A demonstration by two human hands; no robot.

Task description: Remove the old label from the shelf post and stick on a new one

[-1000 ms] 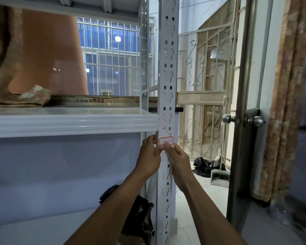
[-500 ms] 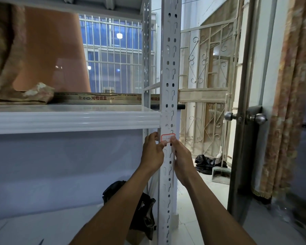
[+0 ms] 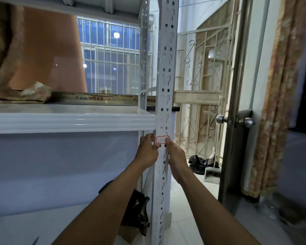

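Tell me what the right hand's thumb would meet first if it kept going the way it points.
The right hand points up along the shelf post, thumb tip at the red-bordered label. Going on, it would likely slide onto that label first, then the bare post above. Depth is hard to judge.

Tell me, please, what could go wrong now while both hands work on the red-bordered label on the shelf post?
1. The label lies over slots of the perforated shelf post, so it may tear or crease there instead of peeling or sticking cleanly.
2. The left hand and right hand pinch only its lower corners, a small grip that could slip.
3. The slot edges near the fingertips may scrape the skin.
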